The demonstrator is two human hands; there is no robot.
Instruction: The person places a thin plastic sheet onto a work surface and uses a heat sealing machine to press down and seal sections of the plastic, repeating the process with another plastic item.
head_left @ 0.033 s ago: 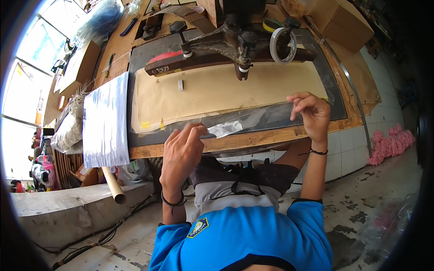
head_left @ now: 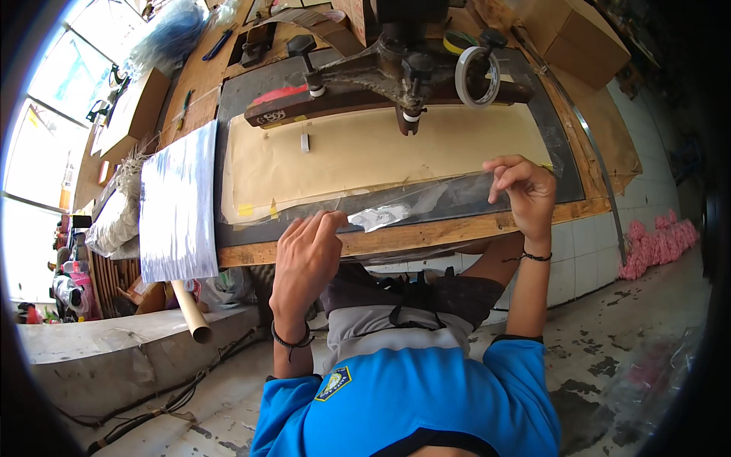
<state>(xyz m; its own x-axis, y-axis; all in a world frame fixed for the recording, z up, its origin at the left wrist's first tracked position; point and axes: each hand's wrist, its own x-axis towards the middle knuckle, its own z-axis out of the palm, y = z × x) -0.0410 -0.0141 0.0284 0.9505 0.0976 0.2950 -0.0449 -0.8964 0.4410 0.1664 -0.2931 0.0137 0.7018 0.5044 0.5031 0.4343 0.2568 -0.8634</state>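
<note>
A clear plastic sheet [head_left: 378, 218] stretches between my hands over the near edge of the worktable, bright glare on its middle. My left hand [head_left: 308, 255], fingers curled, grips its left end. Farther right, my right hand [head_left: 525, 190] is raised, thumb and fingers pinched on the other end. Behind the sheet a tan paper [head_left: 381, 148] lies on a dark board [head_left: 472, 199]. A small grey-white block [head_left: 304, 143] sits on the paper. Over its far side stands a machine head with a dark bar [head_left: 276, 116] and several black knobs.
A stack of clear plastic sheets [head_left: 179, 202] hangs over the table's left edge. A white tape roll [head_left: 477, 77] hangs on a knob at the right. Cardboard boxes [head_left: 582, 39] stand at the far right. A cardboard tube [head_left: 192, 312] sticks out below left. Pink shredded material [head_left: 659, 244] lies right.
My left fingers have shifted very slightly and the glare on the plastic sheet has changed shape. My right hand stays where it was.
</note>
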